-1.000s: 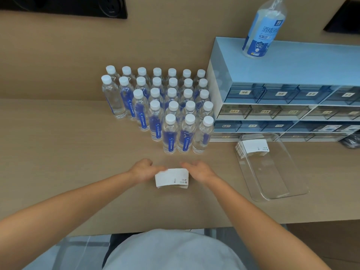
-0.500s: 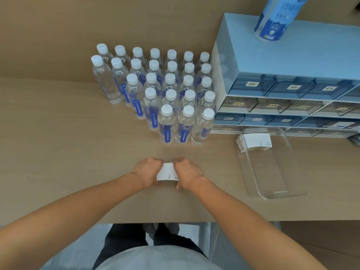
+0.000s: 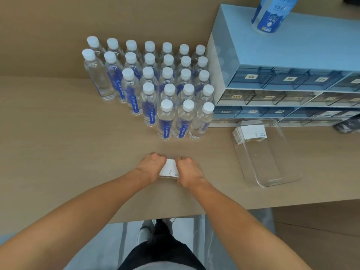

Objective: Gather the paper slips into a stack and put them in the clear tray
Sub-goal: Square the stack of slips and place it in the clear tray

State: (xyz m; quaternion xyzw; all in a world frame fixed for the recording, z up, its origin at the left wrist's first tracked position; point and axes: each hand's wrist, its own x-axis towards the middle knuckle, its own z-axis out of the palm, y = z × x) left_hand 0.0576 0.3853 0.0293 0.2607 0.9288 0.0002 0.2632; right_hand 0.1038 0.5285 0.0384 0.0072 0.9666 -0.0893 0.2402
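Note:
A small stack of white paper slips (image 3: 169, 169) lies on the wooden table, squeezed between my two hands. My left hand (image 3: 151, 166) presses its left side with curled fingers, and my right hand (image 3: 188, 171) presses its right side the same way. Only a narrow strip of the stack shows between them. To the right lies the clear tray (image 3: 272, 172), long side running away from me. Another stack of white slips (image 3: 250, 132) rests in its far end.
Several rows of capped water bottles (image 3: 167, 117) stand just beyond my hands. A blue drawer cabinet (image 3: 282, 55) sits at the back right behind the tray, with a large bottle (image 3: 272, 14) on top. The table's front edge (image 3: 155, 219) is near my body.
My hands have closed in on the slips from both sides, so the stack shows much narrower than a second ago. The view has tilted further down.

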